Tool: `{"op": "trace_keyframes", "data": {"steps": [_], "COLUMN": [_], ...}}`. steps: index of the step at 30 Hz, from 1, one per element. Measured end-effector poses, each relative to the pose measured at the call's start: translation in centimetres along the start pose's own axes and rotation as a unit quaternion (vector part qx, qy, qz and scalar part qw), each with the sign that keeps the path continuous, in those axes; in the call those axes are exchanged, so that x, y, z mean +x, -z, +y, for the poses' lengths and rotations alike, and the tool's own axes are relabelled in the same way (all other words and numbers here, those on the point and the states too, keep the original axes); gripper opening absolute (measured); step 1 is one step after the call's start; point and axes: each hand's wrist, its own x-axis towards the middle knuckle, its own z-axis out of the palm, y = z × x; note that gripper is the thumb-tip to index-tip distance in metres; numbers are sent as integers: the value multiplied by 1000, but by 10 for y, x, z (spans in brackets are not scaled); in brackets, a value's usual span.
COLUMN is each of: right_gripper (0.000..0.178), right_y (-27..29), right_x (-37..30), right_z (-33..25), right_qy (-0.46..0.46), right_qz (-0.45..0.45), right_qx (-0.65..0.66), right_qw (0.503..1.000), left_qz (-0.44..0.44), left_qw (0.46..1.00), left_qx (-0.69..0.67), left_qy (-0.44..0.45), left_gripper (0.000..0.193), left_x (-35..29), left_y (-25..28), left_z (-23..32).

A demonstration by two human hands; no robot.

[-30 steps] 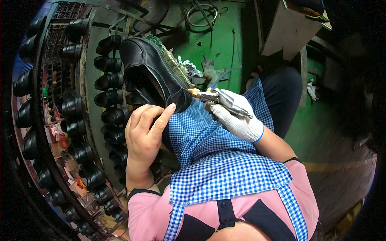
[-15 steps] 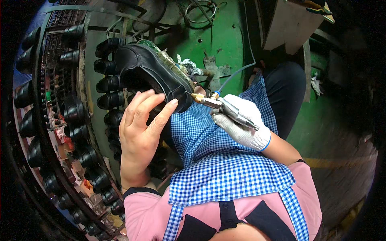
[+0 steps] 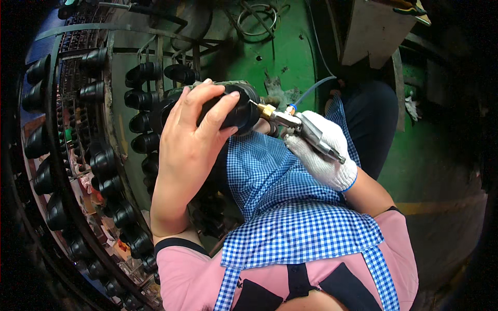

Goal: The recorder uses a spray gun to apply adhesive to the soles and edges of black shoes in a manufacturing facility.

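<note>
A black shoe (image 3: 243, 109) is tilted in front of my left hand (image 3: 189, 132), whose bare fingers and thumb curl round its collar. Much of the shoe lies hidden behind that hand. In its white knit glove, my right hand (image 3: 329, 150) grips a metal spray gun (image 3: 311, 136) with a brass nozzle. The thin tip points left at the shoe's near end, touching it or almost so. From the gun's blue fitting, a pale blue air hose (image 3: 314, 88) runs up and away.
Tall metal racks (image 3: 52, 171) full of black shoes stand close on my left. A wooden box or bench (image 3: 378, 33) is at the far right. A ring-shaped metal piece (image 3: 258, 23) lies on the green floor (image 3: 295, 52). My blue checked apron (image 3: 290, 223) covers my lap.
The shoe has turned, so its opening is now mostly covered by my left hand, which has closed onto the collar. The spray gun has shifted slightly right, following the shoe's end.
</note>
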Motion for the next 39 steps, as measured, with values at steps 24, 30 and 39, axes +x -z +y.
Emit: {"op": "trace_keyframes", "data": {"steps": [24,30,39], "right_gripper": [23,23,25], "right_y": [-77,-83,-72], "right_x": [84,68,38], "right_z": [31,27,23], "right_qy": [-5,51,82], "right_qz": [54,56,9], "right_qx": [44,-9,30], "right_qw": [998,997,996], "left_qz": [-22,-14,133], "left_qw": [953,947,885], "left_qx": [187,133,-236], "left_qy": [238,292,378], "left_gripper": [49,62,64], "left_x": [71,66,-4], "left_y": [-11,-4,5], "left_z": [-91,-103,-81]}}
